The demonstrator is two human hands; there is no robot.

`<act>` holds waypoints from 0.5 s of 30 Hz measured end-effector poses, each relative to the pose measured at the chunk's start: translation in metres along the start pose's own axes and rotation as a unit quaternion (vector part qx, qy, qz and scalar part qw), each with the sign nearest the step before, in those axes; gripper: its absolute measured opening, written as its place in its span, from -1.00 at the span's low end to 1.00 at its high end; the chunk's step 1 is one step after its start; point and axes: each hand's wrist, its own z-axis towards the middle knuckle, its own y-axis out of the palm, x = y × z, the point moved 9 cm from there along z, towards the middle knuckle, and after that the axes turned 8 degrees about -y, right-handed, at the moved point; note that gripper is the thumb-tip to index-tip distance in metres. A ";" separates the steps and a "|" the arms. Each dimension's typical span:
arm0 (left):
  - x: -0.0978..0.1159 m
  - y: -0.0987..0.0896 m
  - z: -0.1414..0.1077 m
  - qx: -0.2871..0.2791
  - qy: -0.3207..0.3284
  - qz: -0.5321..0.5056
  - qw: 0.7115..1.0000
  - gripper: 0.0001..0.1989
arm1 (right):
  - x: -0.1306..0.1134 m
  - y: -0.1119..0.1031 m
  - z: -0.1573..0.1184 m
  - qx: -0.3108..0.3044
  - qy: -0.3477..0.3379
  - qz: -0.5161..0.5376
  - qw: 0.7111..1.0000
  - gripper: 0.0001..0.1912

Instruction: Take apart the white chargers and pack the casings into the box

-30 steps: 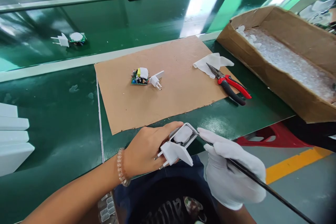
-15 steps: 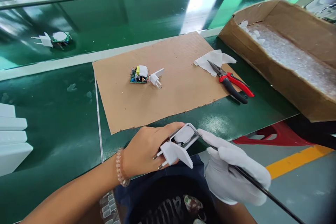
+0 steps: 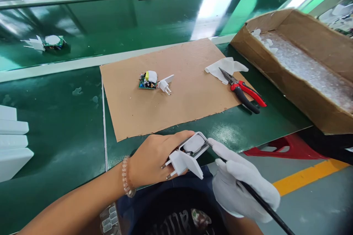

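My bare left hand (image 3: 156, 158) is wrapped round a white power adapter housing (image 3: 202, 151), held above the table's front edge. The housing's end is uncovered, and a white pad shows inside it. A white plug cover (image 3: 183, 163) with two metal pins hangs at its near side. My right hand (image 3: 242, 183), in a white glove, grips a thin black rod-like tool (image 3: 259, 198). Its tip meets the right rim of the housing, beside the pad; the exact contact is too small to make out.
On a cardboard sheet (image 3: 129, 114) lie a circuit board (image 3: 148, 80) with a wired plug cover (image 3: 164, 85), a white cloth (image 3: 220, 68) and red-black pliers (image 3: 244, 91). A cardboard box (image 3: 275, 69) stands right. Left are white housings (image 3: 13, 147); another board (image 3: 53, 41) sits on the conveyor behind.
The view has shifted slightly. The board on the conveyor has moved left. The black tool's rear end has swung a little toward me, its tip staying at the housing's rim.
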 end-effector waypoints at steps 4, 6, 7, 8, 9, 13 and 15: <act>-0.001 0.001 0.001 0.000 -0.008 -0.007 1.000 -0.51 | -0.007 0.007 0.012 0.023 -0.046 0.001 0.999 -0.73; -0.001 0.002 0.001 -0.001 -0.013 -0.010 1.000 -0.52 | -0.007 0.009 0.018 0.045 -0.046 0.038 0.997 -0.73; -0.001 0.002 0.001 -0.002 -0.014 -0.011 1.000 -0.52 | -0.007 0.009 0.021 0.061 -0.038 0.060 0.996 -0.72; -0.001 0.003 0.001 -0.003 -0.015 -0.012 1.000 -0.52 | -0.006 0.009 0.023 0.075 -0.028 0.073 0.994 -0.74; -0.001 0.003 0.001 -0.003 -0.015 -0.011 1.000 -0.52 | -0.005 0.009 0.025 0.081 -0.017 0.076 0.994 -0.77; 0.000 0.002 0.001 -0.002 -0.014 -0.006 1.000 -0.52 | -0.011 0.011 0.035 0.070 -0.021 -0.006 0.997 -0.78; 0.000 0.002 0.002 -0.006 -0.017 -0.008 1.000 -0.53 | -0.018 0.001 0.039 0.103 -0.053 -0.027 0.993 -0.73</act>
